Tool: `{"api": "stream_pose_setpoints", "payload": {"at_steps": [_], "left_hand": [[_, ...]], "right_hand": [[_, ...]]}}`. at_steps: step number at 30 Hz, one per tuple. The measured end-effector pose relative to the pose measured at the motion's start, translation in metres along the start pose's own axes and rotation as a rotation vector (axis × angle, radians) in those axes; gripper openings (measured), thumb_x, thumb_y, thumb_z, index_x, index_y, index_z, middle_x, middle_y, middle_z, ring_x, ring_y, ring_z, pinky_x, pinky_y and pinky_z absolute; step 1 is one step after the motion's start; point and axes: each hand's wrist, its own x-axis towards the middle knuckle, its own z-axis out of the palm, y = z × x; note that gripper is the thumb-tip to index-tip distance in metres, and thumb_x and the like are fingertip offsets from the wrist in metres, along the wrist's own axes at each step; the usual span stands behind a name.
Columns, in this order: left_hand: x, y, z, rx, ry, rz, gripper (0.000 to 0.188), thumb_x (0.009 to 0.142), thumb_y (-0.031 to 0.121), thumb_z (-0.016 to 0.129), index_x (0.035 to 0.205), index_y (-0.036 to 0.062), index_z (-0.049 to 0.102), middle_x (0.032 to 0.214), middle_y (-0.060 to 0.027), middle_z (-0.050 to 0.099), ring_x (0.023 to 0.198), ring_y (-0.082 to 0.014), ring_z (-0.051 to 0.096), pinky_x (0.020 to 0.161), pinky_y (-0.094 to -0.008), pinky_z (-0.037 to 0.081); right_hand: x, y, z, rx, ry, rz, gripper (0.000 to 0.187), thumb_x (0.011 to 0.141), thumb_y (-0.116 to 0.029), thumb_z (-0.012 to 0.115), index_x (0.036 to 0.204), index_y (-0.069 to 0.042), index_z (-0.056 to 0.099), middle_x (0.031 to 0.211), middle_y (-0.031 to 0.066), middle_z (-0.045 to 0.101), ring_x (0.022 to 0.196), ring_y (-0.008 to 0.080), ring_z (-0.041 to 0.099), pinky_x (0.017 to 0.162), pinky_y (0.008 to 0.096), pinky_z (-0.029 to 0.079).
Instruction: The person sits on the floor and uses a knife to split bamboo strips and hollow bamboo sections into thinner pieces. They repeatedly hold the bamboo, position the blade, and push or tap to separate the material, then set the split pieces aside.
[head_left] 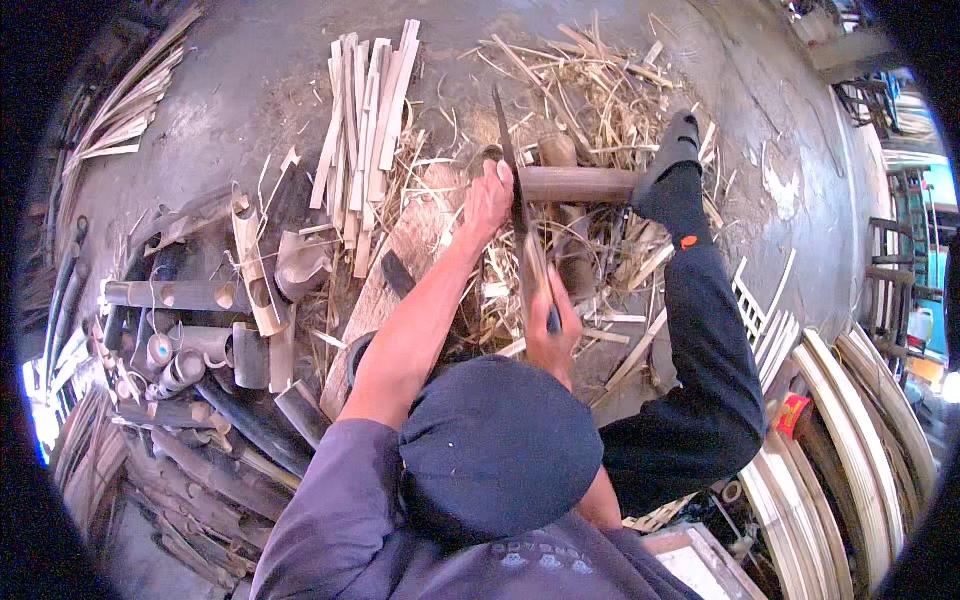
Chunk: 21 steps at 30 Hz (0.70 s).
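Observation:
My right hand (553, 325) is closed round the handle of a handsaw (528, 255). The saw's long dark blade points away from me and crosses a brown bamboo pole (580, 185) near its left part. Just left of the blade, my left hand (490, 198) grips the bamboo pole with its fingers wrapped round it. My right foot (672, 155), in a dark shoe, rests against the pole's right end. How deep the blade sits in the bamboo cannot be made out. Below the pole stands a short bamboo piece or block, partly hidden by shavings.
A bundle of split bamboo strips (365, 110) lies ahead to the left. Shavings (610, 105) litter the floor around the pole. Cut bamboo tubes (180, 295) crowd the left side. Long curved bamboo strips (850, 420) lie at the right, beyond my bent leg.

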Motion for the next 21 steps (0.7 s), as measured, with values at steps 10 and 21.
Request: {"api": "stream_pose_setpoints", "payload": {"at_steps": [10,21], "left_hand": [[-0.002,-0.018,0.002,0.081,0.119,0.191,0.039,0.098,0.037,0.03,0.098,0.0004,0.044,0.079,-0.0345,0.059,0.079,-0.0539,0.056,0.072,-0.0607,0.044],[0.01,-0.014,-0.001,0.058,0.047,0.019,0.039,0.098,0.038,0.029,0.1,0.0009,0.043,0.078,-0.0353,0.058,0.078,-0.054,0.056,0.068,-0.0603,0.044]], "right_hand": [[-0.134,0.023,-0.063,0.34,0.027,0.369,0.041,0.091,-0.009,0.054,0.131,0.001,0.051,0.112,0.0172,0.064,0.094,0.0185,0.062,0.084,0.0321,0.048],[-0.071,0.004,-0.045,-0.034,-0.099,0.037,0.043,0.092,-0.013,0.053,0.132,0.001,0.049,0.118,0.0195,0.062,0.109,0.0231,0.061,0.094,0.0338,0.045]]}}
